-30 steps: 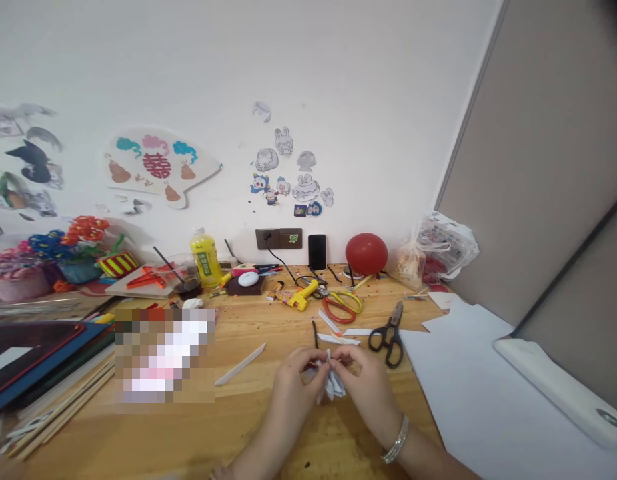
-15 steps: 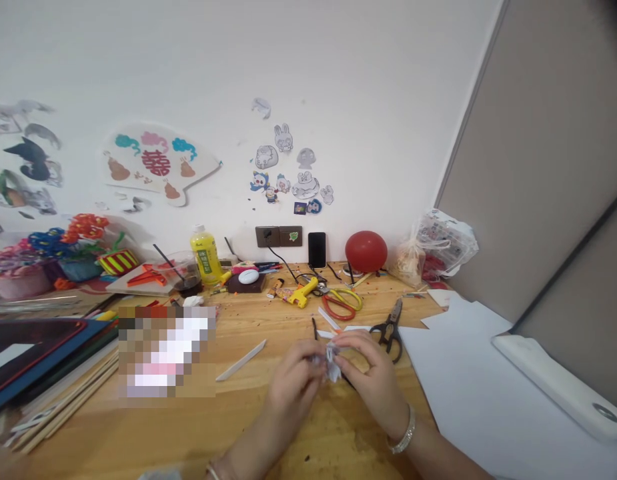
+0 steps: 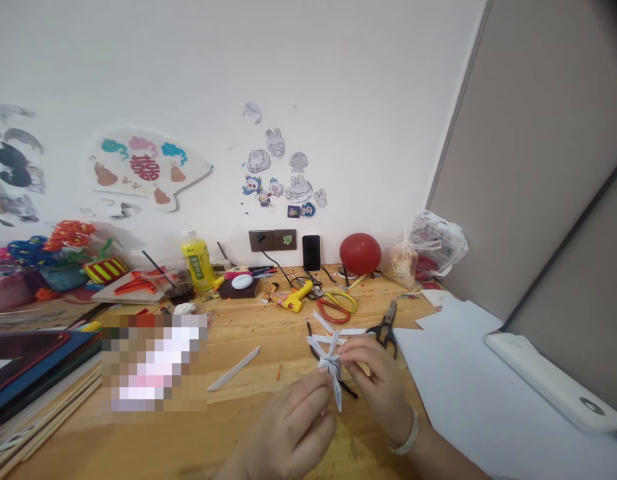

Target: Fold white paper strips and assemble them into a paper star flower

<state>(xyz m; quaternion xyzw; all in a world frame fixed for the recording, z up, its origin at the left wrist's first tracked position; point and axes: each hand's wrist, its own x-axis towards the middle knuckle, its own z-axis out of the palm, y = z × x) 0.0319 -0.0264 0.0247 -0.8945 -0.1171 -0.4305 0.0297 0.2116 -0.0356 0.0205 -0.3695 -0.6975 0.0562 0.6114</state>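
Between my hands is a folded white paper star point(image 3: 330, 361) with narrow pleated points, held above the wooden table point(image 3: 228, 433). My left hand point(image 3: 298, 420) is closed, pinching its lower left side with thumb and fingertips. On its right, my right hand point(image 3: 375, 373) grips another point between thumb and fingers; a bracelet circles that wrist. Beneath the star lie a thin black stick point(image 3: 349, 391) and white paper strips point(image 3: 323, 321). Black-handled scissors point(image 3: 388, 327) rest just beyond my right hand. A loose white strip point(image 3: 234, 369) lies to the left.
Toward the wall are a yellow glue gun point(image 3: 294, 297), red-and-yellow-handled scissors point(image 3: 334, 315), a phone point(image 3: 311, 253), a red balloon point(image 3: 360, 253) and a yellow drink bottle point(image 3: 198, 262). White paper sheets point(image 3: 468, 387) cover the right side. Wooden sticks point(image 3: 53, 417) lie at left, near a blurred patch.
The paper piece, bunched and mostly hidden between my fingers before, now shows as a spread star. My left hand has moved down and turned. The view has shifted slightly right.
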